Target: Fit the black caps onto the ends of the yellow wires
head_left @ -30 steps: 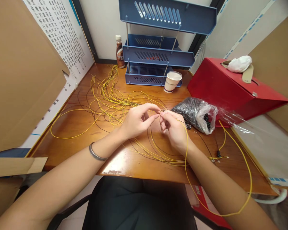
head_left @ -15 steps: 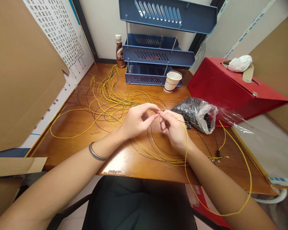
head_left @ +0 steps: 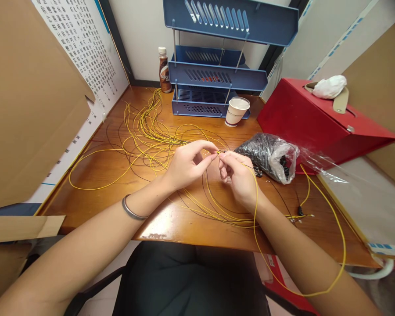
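Wooden counter (head_left: 112,175), boxed in by cardboard panels and a printed chart on the left wall.

Item 1: your left hand (head_left: 187,164). Thumb and forefinger pinched shut on the tip of a yellow wire (head_left: 255,206), just above the counter's middle; the fine pinch keeps the thin end steady.

Item 2: your right hand (head_left: 238,177). Fingertips closed on the same wire, touching the left hand's fingertips. The wire runs over your right wrist and loops down past the counter's front edge, so its slack hangs clear of the hands. Whether a small part sits at the pinch cannot be told.

Item 3: loose yellow and black wires (head_left: 145,131), spread left of the hands.

Item 4: plastic bag of black parts (head_left: 268,156), just right of the hands, mouth open toward you, within easy reach.

Item 5: paper cup (head_left: 237,111), behind the hands, beside the blue tray rack (head_left: 217,79).

Item 6: brown drink bottle (head_left: 165,70), left of the rack.

Item 7: red box (head_left: 316,123), right of the bag.
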Demonstrator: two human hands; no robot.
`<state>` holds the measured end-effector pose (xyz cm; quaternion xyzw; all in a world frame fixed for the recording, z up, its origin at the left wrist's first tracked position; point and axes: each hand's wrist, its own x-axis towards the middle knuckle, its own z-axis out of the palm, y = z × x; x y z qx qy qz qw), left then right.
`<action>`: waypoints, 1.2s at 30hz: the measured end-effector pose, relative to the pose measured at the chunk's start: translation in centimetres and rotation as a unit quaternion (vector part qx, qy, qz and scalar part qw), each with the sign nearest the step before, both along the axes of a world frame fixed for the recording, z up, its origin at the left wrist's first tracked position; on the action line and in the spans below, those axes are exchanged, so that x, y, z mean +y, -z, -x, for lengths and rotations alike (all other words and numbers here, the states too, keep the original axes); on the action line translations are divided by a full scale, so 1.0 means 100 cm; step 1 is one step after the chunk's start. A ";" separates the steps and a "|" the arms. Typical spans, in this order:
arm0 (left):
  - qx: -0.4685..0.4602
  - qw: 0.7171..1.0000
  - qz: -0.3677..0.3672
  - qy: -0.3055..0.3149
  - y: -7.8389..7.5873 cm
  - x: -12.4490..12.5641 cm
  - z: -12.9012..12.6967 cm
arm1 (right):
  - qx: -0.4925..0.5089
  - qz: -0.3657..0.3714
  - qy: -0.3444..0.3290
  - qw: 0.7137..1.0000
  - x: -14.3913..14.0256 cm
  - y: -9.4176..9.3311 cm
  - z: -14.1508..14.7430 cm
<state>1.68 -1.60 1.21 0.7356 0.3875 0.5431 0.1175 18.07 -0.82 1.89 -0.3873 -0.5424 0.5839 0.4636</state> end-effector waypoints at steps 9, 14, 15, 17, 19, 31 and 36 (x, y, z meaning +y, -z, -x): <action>-0.003 1.000 -0.003 -0.011 0.000 0.000 0.000 | 0.001 0.005 -0.002 1.000 0.001 0.003 0.000; 0.001 1.000 0.002 -0.018 0.000 0.000 0.000 | -0.001 0.002 -0.003 1.000 0.000 0.002 0.000; 0.003 1.000 0.004 -0.018 0.000 0.000 0.000 | -0.002 0.002 -0.002 1.000 0.000 0.002 0.000; 0.004 1.000 0.005 -0.020 -0.001 0.000 0.000 | -0.002 0.003 -0.002 1.000 0.000 0.001 0.000; 0.002 1.000 0.005 -0.019 -0.001 -0.001 0.000 | -0.003 0.005 -0.003 1.000 0.000 0.001 0.000; 0.003 0.999 0.014 -0.029 -0.003 -0.002 -0.001 | -0.011 0.007 0.001 1.000 -0.001 0.001 0.000; 0.007 0.999 0.017 -0.029 -0.003 -0.001 -0.001 | -0.012 0.000 -0.004 1.000 -0.001 0.001 0.001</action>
